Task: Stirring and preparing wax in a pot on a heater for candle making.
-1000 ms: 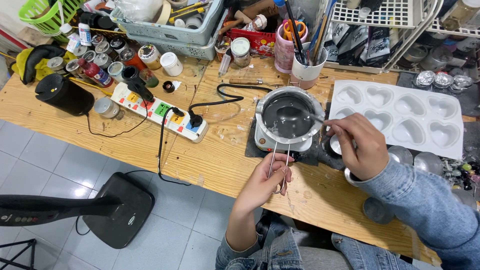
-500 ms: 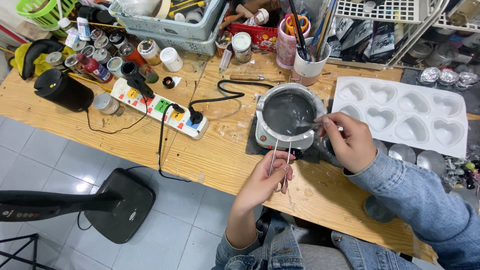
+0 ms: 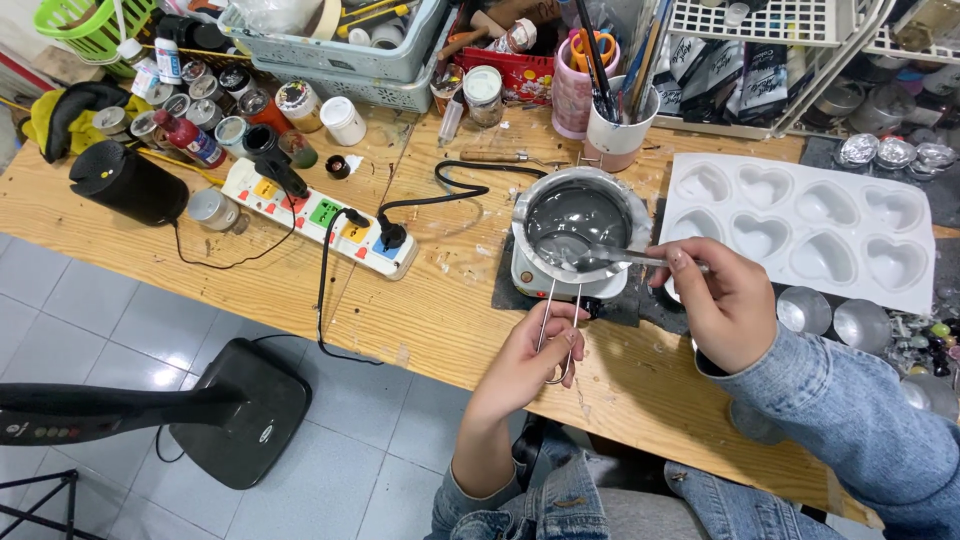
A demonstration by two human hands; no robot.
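At the near edge of the wooden bench (image 3: 440, 320), your left hand (image 3: 525, 365) pinches the wire handle (image 3: 558, 325) of the metal melting pot (image 3: 578, 222), which sits on a small white hotplate (image 3: 560, 283). To its right, your right hand (image 3: 728, 305) grips a spoon (image 3: 590, 252) dipped in the pot's grey liquid. Farther right lies a white heart-shaped mould tray (image 3: 800, 225).

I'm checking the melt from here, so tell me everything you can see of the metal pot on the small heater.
The metal pot is a round, shiny, shallow pan holding smooth grey liquid. It sits upright on a small white heater over a dark mat. Its two-wire handle points toward the person; the left hand grips it. A spoon, held by the right hand, dips into the liquid near the front rim.
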